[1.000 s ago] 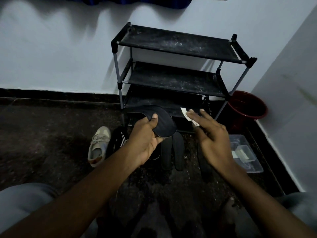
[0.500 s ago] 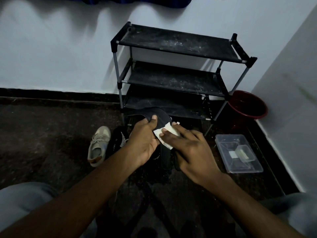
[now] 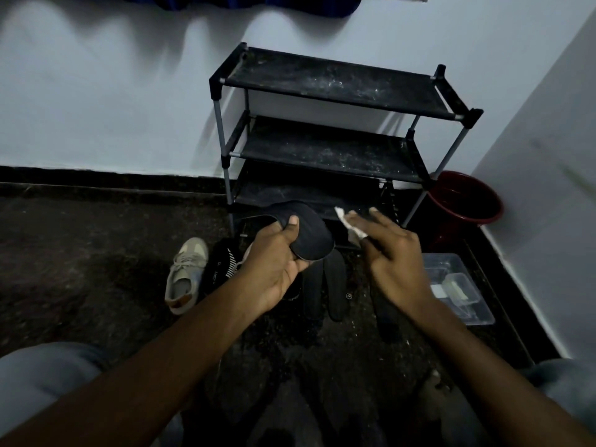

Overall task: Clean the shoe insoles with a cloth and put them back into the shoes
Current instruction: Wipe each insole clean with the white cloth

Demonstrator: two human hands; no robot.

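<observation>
Now the left hand (image 3: 277,253) grips a black insole (image 3: 311,237) — thumb on top, fingers curled beneath. Just right, apart from it, the right hand (image 3: 396,262) pinches a white cloth (image 3: 350,222) under near-straight fingers — shoe rack (image 3: 322,150) close behind.

Dim light. Pale back wall (image 3: 96,108), side wall (image 3: 548,188) at right, black skirting (image 3: 96,175) along the base. Dark speckled floor (image 3: 80,253). Black three-tier rack (image 3: 322,82), dusty shelves, against back wall. Red bucket (image 3: 467,201) in the corner.
</observation>
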